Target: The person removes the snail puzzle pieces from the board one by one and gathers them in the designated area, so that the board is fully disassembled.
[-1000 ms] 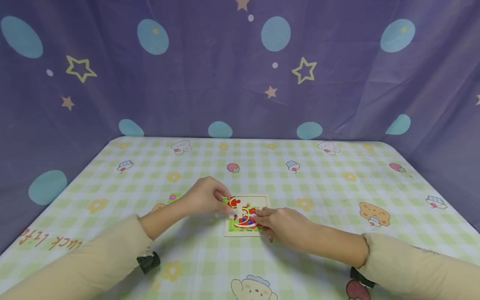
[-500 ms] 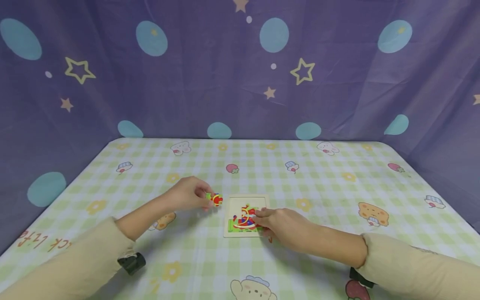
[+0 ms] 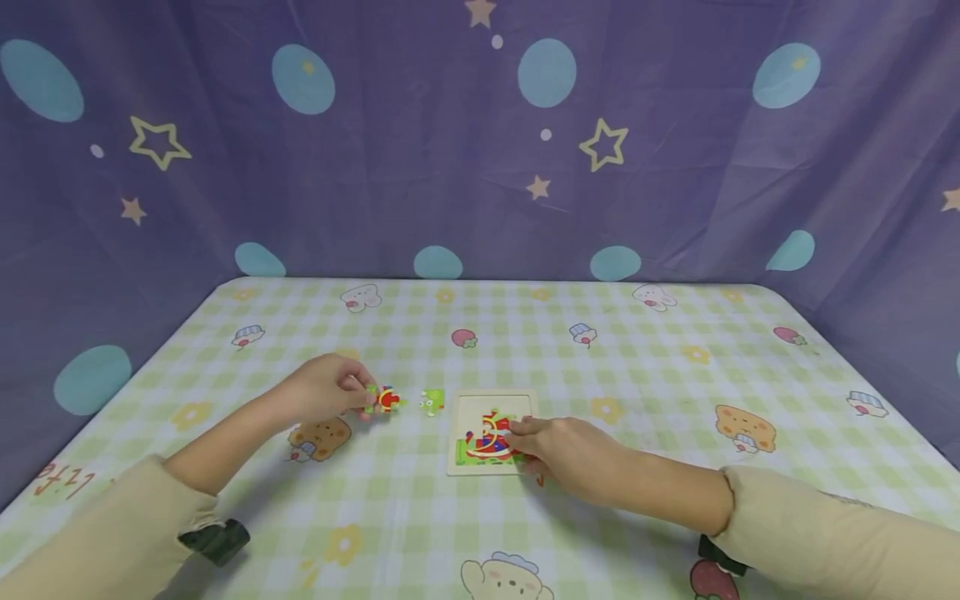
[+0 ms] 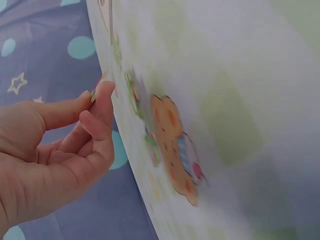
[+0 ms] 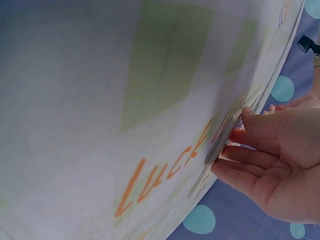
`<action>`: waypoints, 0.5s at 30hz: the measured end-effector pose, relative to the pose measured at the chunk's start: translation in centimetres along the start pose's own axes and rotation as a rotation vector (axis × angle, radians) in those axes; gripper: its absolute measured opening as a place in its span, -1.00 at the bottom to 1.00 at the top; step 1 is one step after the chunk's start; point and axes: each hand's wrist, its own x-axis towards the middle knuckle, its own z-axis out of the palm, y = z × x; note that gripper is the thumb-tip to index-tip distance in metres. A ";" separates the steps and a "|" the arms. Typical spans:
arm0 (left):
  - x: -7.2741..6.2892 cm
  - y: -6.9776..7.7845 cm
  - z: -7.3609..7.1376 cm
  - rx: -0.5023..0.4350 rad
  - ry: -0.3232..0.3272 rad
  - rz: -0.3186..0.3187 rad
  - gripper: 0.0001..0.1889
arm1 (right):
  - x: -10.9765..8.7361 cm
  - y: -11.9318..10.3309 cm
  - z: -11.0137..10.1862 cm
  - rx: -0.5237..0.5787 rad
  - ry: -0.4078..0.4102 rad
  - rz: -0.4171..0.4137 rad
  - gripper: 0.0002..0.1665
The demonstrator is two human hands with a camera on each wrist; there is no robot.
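Note:
My left hand pinches a red and green jigsaw piece between thumb and fingers, left of the puzzle tray. In the left wrist view, the piece mostly hides behind the fingertips of the left hand. A green jigsaw piece with white eye-like spots lies between that hand and the square wooden puzzle tray. Red, blue and green pieces fill the tray's lower part; its upper part is bare. My right hand holds the tray's right edge, covering its lower right corner.
A green checked cloth with printed cartoons covers the table. In the left wrist view, jigsaw pieces lie on the cloth beyond the left hand. A purple curtain hangs behind the table's back edge.
My left hand has lifted the red and green piece off the tray's upper left and carried it leftward, uncovering the green piece. The right hand stays on the tray.

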 end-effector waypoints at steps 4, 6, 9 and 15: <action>-0.5 -0.8 -0.3 0.040 0.037 -0.022 -0.70 | 0.0 0.0 0.0 -0.005 -0.008 0.002 -0.50; -0.7 -1.1 -0.4 0.059 0.057 -0.040 -0.71 | 0.1 0.0 0.0 -0.007 -0.010 0.002 -0.49; -1.0 -1.7 -0.5 0.080 0.080 -0.065 -0.75 | 0.1 0.0 0.0 -0.003 -0.011 0.003 -0.49; -1.7 -2.8 -0.7 0.009 0.080 -0.122 -0.73 | 0.0 0.0 0.0 0.001 -0.006 0.005 -0.50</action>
